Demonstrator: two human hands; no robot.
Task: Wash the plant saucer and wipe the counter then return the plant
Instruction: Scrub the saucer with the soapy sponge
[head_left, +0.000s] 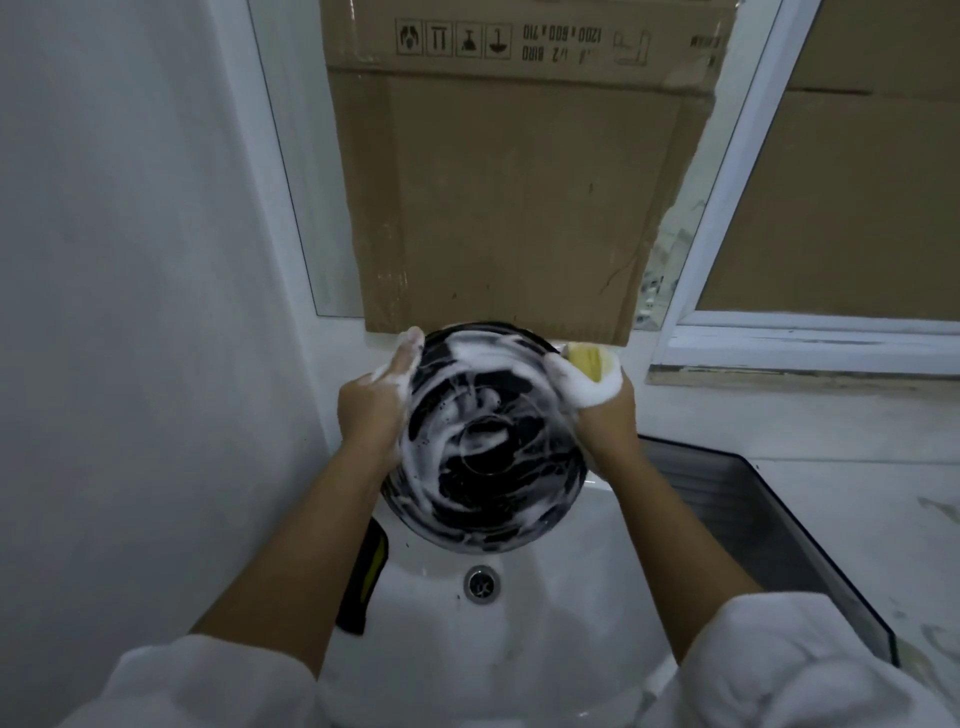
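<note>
A round black plant saucer (485, 441), smeared with white soap foam, is held tilted above the white sink (561, 613). My left hand (376, 397) grips its left rim, fingers curled over the edge. My right hand (597, 395), coated in foam, grips a yellow sponge (587, 358) against the saucer's upper right rim. The plant is not in view.
A drain (481, 584) sits in the sink bowl below the saucer. A black and yellow object (363, 577) lies on the sink's left rim. A cardboard sheet (514, 197) covers the window behind. A dark ribbed tray (758, 525) and pale counter (857, 519) lie to the right.
</note>
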